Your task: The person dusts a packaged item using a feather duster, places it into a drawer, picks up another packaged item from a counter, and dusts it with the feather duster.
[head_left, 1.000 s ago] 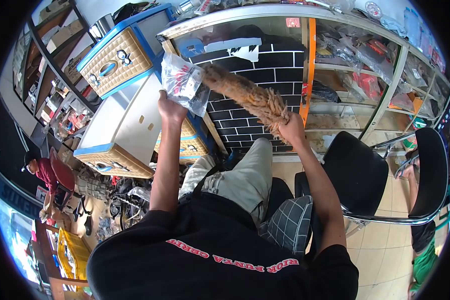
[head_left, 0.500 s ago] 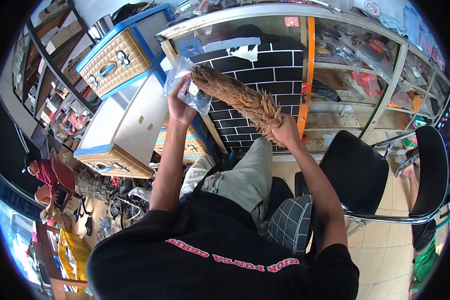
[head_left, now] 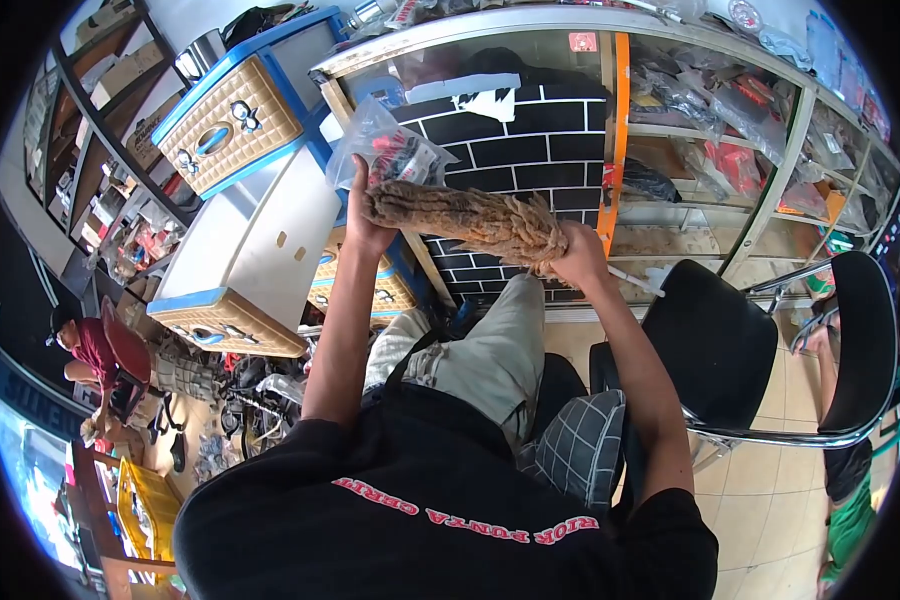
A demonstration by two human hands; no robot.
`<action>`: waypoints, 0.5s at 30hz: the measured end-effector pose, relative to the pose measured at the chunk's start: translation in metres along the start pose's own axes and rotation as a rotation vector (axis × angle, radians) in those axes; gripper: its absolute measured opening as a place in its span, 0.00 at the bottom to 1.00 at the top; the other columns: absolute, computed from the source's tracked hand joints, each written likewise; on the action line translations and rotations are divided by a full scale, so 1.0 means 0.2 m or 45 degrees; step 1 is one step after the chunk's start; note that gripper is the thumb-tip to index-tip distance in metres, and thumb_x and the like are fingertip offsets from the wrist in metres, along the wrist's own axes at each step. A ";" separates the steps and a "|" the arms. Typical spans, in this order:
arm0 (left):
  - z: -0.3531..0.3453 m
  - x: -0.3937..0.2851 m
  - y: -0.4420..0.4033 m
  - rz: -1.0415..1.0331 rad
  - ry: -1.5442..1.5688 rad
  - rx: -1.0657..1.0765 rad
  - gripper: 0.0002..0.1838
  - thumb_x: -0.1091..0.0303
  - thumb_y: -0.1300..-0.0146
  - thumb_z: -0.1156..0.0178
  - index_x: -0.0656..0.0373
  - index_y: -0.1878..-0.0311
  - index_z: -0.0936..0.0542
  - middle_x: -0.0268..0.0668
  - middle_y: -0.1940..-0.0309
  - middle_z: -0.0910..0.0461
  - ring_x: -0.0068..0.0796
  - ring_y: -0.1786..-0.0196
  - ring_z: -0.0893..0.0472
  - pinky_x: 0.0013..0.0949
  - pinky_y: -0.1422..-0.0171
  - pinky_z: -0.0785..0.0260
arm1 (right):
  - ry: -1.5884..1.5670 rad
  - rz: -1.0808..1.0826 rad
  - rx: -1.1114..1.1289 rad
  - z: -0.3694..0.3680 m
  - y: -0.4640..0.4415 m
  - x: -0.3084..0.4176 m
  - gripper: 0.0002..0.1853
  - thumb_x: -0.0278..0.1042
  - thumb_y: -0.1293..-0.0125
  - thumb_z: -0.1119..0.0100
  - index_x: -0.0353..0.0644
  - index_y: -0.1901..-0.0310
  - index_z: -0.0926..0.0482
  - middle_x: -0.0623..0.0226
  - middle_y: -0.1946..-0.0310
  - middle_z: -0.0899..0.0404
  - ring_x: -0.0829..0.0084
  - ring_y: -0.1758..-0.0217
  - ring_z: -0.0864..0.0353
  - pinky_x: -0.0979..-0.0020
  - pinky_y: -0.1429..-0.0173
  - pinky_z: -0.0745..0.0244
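Head view: right hand wrapped round shaggy duster, left hand partly curled, holding plastic bag behind duster tip

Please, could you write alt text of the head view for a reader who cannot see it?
A person's right hand holds a shaggy brown duster, its tip at the left hand, which holds a clear plastic bag, before a glass-fronted case.

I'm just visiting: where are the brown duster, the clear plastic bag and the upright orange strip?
Brown duster (head_left: 467, 216): head view, middle of its shaggy part.
Clear plastic bag (head_left: 392, 148): head view, about its middle.
Orange strip (head_left: 618, 140): head view, midway along its length.
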State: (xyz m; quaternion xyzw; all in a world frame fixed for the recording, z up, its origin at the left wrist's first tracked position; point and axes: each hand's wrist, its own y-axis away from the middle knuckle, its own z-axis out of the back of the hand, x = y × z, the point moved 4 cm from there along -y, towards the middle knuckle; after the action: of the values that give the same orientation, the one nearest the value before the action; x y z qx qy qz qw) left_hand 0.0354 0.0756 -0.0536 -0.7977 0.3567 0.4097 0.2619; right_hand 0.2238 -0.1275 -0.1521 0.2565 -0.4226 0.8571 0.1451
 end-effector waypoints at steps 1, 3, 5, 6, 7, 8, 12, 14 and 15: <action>0.01 0.00 -0.01 0.003 -0.048 0.062 0.41 0.31 0.38 0.64 0.57 0.34 0.41 0.42 0.37 0.36 0.40 0.35 0.37 0.47 0.32 0.47 | -0.006 -0.064 0.040 -0.01 0.00 -0.01 0.13 0.34 0.54 0.38 0.35 0.68 0.22 0.46 0.71 0.22 0.46 0.63 0.24 0.58 0.61 0.27; 0.00 0.00 -0.01 -0.065 -0.154 0.056 0.42 0.32 0.37 0.66 0.58 0.32 0.44 0.43 0.36 0.39 0.40 0.34 0.38 0.48 0.31 0.48 | -0.039 -0.129 0.044 -0.05 0.00 -0.03 0.13 0.34 0.54 0.38 0.35 0.68 0.22 0.47 0.70 0.22 0.46 0.62 0.24 0.58 0.60 0.27; -0.04 -0.02 0.02 -0.190 -0.131 0.001 0.42 0.33 0.37 0.67 0.59 0.32 0.46 0.43 0.34 0.41 0.41 0.34 0.38 0.48 0.30 0.50 | -0.140 -0.117 0.079 -0.07 0.01 -0.04 0.13 0.34 0.54 0.39 0.34 0.68 0.22 0.46 0.71 0.22 0.46 0.62 0.24 0.58 0.61 0.27; -0.02 -0.01 0.00 -0.173 -0.122 0.066 0.41 0.34 0.36 0.67 0.58 0.32 0.46 0.43 0.34 0.41 0.41 0.33 0.39 0.48 0.30 0.50 | -0.140 -0.117 0.079 -0.06 0.00 -0.02 0.13 0.34 0.54 0.39 0.34 0.68 0.22 0.46 0.71 0.22 0.46 0.62 0.24 0.58 0.61 0.27; 0.00 -0.01 -0.02 -0.155 -0.113 0.130 0.40 0.35 0.35 0.67 0.58 0.31 0.46 0.43 0.34 0.41 0.41 0.33 0.40 0.48 0.30 0.50 | -0.058 -0.090 0.059 -0.05 0.00 -0.01 0.12 0.32 0.53 0.40 0.34 0.68 0.22 0.46 0.71 0.22 0.46 0.62 0.24 0.59 0.61 0.27; 0.05 0.01 -0.02 -0.125 -0.193 -0.027 0.38 0.36 0.34 0.68 0.57 0.32 0.45 0.42 0.35 0.39 0.40 0.34 0.38 0.46 0.30 0.48 | 0.023 -0.063 0.040 -0.04 0.01 0.00 0.11 0.31 0.52 0.42 0.33 0.67 0.22 0.45 0.71 0.23 0.45 0.62 0.24 0.59 0.61 0.27; 0.00 0.00 -0.02 -0.183 -0.149 -0.034 0.36 0.37 0.33 0.68 0.57 0.34 0.41 0.41 0.38 0.35 0.37 0.36 0.34 0.44 0.31 0.47 | -0.190 -0.326 0.019 -0.09 0.02 -0.11 0.11 0.34 0.54 0.40 0.34 0.73 0.22 0.49 0.73 0.22 0.46 0.65 0.23 0.57 0.61 0.26; -0.01 0.00 -0.01 -0.196 -0.183 0.029 0.36 0.38 0.33 0.67 0.57 0.34 0.41 0.40 0.38 0.35 0.37 0.36 0.34 0.44 0.31 0.47 | -0.154 -0.170 0.013 -0.08 0.00 -0.08 0.10 0.33 0.54 0.40 0.34 0.72 0.22 0.48 0.73 0.22 0.46 0.64 0.23 0.57 0.61 0.26; -0.02 -0.01 0.00 -0.206 -0.220 0.091 0.35 0.39 0.33 0.67 0.57 0.34 0.41 0.40 0.38 0.35 0.37 0.36 0.34 0.43 0.31 0.47 | -0.120 -0.018 0.007 -0.06 -0.01 -0.04 0.10 0.33 0.53 0.40 0.33 0.72 0.22 0.48 0.73 0.22 0.46 0.64 0.23 0.57 0.61 0.27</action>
State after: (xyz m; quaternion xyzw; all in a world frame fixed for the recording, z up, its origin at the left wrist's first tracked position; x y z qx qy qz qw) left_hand 0.0371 0.0731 -0.0497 -0.7757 0.2817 0.4414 0.3523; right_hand 0.2278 -0.1170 -0.1626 0.3000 -0.4248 0.8441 0.1306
